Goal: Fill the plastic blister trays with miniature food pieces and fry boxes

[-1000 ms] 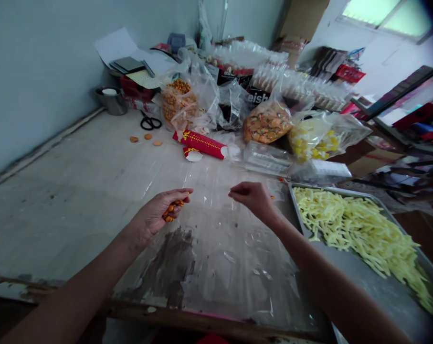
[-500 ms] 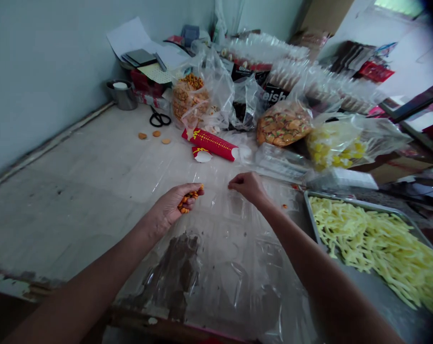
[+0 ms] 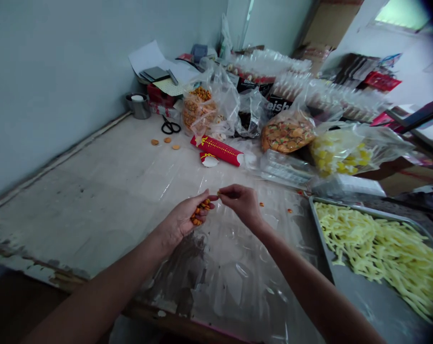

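My left hand (image 3: 192, 215) is palm up, its fingers curled round a handful of small orange snack pieces (image 3: 197, 220). Close to its fingertips, my right hand (image 3: 239, 200) is pinched; a tiny yellowish bit shows at the tips, too small to name. Under both hands lies a clear plastic moulded sheet (image 3: 234, 272) with shallow hollows, over the worn tabletop. Two single pieces sit on it to the right of my right hand: one orange piece (image 3: 261, 204) close by and another orange piece (image 3: 290, 210) farther right.
On the right stands a metal tray (image 3: 355, 282) of pale yellow strips (image 3: 377, 243). Behind are a red carton (image 3: 218, 150), black scissors (image 3: 171, 125), several round crackers (image 3: 175, 147), a metal cup (image 3: 139, 107), and bags of snacks (image 3: 288, 134). A wall (image 3: 51, 86) bounds the left.
My right hand has moved left, up to the fingertips of my left hand. An orange piece beside my right wrist is now visible. The camera view has shifted slightly.
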The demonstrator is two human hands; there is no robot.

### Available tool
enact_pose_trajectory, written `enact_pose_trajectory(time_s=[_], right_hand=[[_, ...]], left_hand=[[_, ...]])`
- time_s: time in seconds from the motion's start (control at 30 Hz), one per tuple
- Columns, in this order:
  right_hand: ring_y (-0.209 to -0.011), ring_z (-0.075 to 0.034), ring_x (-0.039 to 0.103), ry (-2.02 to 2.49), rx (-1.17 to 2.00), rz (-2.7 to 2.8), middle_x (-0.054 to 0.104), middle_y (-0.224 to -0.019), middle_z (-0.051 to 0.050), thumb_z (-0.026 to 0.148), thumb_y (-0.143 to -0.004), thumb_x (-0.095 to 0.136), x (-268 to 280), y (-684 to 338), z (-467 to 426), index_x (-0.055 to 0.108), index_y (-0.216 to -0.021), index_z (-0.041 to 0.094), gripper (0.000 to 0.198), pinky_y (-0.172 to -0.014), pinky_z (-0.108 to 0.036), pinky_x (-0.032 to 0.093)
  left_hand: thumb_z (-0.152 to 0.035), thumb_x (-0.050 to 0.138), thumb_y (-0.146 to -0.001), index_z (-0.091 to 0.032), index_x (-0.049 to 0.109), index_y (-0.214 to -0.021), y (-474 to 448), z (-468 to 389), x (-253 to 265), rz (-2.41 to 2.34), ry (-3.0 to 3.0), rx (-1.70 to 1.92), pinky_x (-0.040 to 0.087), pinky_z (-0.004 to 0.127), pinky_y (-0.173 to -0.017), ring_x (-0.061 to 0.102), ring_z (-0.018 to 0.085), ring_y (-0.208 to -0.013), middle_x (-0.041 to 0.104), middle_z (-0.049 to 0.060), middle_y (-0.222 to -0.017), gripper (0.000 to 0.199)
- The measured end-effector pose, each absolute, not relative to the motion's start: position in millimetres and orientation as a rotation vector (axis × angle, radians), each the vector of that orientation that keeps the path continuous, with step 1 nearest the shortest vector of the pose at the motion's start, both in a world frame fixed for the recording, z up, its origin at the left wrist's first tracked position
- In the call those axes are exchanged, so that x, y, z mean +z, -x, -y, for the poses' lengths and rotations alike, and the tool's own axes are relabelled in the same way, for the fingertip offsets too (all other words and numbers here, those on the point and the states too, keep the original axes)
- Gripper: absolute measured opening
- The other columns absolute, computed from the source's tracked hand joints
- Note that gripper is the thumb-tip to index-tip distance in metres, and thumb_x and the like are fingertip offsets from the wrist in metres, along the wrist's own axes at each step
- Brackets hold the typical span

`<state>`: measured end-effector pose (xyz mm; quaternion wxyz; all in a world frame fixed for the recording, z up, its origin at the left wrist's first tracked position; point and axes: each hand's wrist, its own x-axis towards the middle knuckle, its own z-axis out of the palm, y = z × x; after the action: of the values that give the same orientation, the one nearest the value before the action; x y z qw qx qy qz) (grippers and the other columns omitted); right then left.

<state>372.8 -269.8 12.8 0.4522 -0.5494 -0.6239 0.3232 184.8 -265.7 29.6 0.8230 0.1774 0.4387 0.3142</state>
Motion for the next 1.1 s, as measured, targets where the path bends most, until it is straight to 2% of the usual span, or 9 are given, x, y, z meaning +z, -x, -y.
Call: enact_pose_trajectory(time_s=[0.13,0.27,0.4,0.53,0.6,0.7,0.83,0.93,1.1], right_hand=[[-0.071,-0.020,0.070,1.490,0.862,1.477,0.076,-0.079,-0.005,0.025,-0.075,0.076,2.2,-368.0,220.0,0.079,-0.086,0.017,0.014,-0.064,-0.027,0.051],[-0.074,-0.020,0.069,1.621,0.588,1.896,0.076,-0.078,-0.005,0.014,-0.077,0.074,0.7,-348.0,190.9,0.079,-0.079,0.018,0.007,-0.068,-0.028,0.048],[-0.087,-0.023,0.069,1.633,0.337,2.297,0.076,-0.093,-0.010,0.012,-0.085,0.068,5.0,-339.8,185.3,0.079,-0.083,0.017,0.012,-0.074,-0.029,0.045],[-0.072,-0.020,0.068,1.888,0.574,2.112,0.072,-0.072,-0.005,0.018,-0.080,0.079,14.4,-344.8,176.4,0.075,-0.080,0.016,0.004,-0.063,-0.027,0.043],[-0.061,-0.018,0.064,1.917,0.684,1.930,0.067,-0.063,0.000,0.024,-0.069,0.089,21.7,-343.9,177.5,0.074,-0.087,0.015,0.025,-0.057,-0.026,0.041],[-0.063,-0.016,0.063,1.520,0.628,1.877,0.069,-0.071,0.001,0.028,-0.068,0.091,33.5,-330.4,198.8,0.074,-0.103,0.018,0.040,-0.057,-0.025,0.043],[-0.079,-0.015,0.067,0.908,0.549,1.982,0.072,-0.090,-0.003,0.019,-0.088,0.071,40.6,-303.5,243.0,0.076,-0.103,0.023,0.016,-0.069,-0.026,0.051],[-0.080,-0.015,0.067,0.849,0.484,1.975,0.071,-0.091,-0.005,0.013,-0.091,0.063,37.8,-294.3,257.5,0.077,-0.096,0.021,0.017,-0.073,-0.027,0.052],[-0.068,-0.013,0.063,0.893,0.546,2.040,0.070,-0.082,-0.003,0.013,-0.083,0.068,30.7,-286.0,241.2,0.077,-0.088,0.021,0.013,-0.061,-0.024,0.049]], left_hand=[[-0.025,0.058,-0.089,-0.007,0.075,-0.093,-153.6,250.8,33.7,-1.004,-0.374,0.714,0.027,0.013,-0.036,0.039,0.001,-0.042,0.059,0.005,-0.074,0.025],[-0.015,0.053,-0.082,-0.005,0.076,-0.096,-126.1,239.6,38.1,-1.012,-0.400,0.769,0.028,0.014,-0.034,0.039,0.002,-0.042,0.060,0.006,-0.073,0.028],[-0.014,0.062,-0.084,-0.013,0.075,-0.105,-117.0,238.8,35.9,-1.009,-0.521,0.802,0.032,0.012,-0.037,0.043,0.001,-0.045,0.066,0.006,-0.083,0.025],[-0.019,0.074,-0.082,-0.012,0.073,-0.088,-113.4,240.0,26.7,-0.957,-0.529,0.818,0.035,0.012,-0.039,0.043,0.000,-0.046,0.066,0.005,-0.085,0.010],[-0.021,0.077,-0.081,-0.010,0.071,-0.081,-111.5,241.3,23.2,-0.937,-0.469,0.830,0.033,0.011,-0.038,0.041,-0.001,-0.045,0.064,0.004,-0.083,0.013],[-0.031,0.081,-0.081,-0.009,0.069,-0.077,-112.3,245.3,21.6,-0.947,-0.375,0.829,0.029,0.012,-0.036,0.038,-0.001,-0.043,0.058,0.000,-0.071,0.025],[-0.036,0.087,-0.074,-0.011,0.064,-0.073,-122.6,252.9,21.2,-0.904,-0.336,0.876,0.027,0.013,-0.036,0.037,0.000,-0.041,0.050,-0.004,-0.060,0.033],[-0.035,0.088,-0.071,-0.013,0.062,-0.074,-128.8,258.1,19.3,-0.867,-0.304,0.924,0.027,0.013,-0.037,0.037,0.001,-0.042,0.051,-0.005,-0.060,0.034],[-0.023,0.078,-0.082,-0.012,0.065,-0.074,-118.2,256.3,20.3,-0.949,-0.271,0.895,0.027,0.013,-0.037,0.039,0.001,-0.042,0.053,-0.003,-0.061,0.020]])
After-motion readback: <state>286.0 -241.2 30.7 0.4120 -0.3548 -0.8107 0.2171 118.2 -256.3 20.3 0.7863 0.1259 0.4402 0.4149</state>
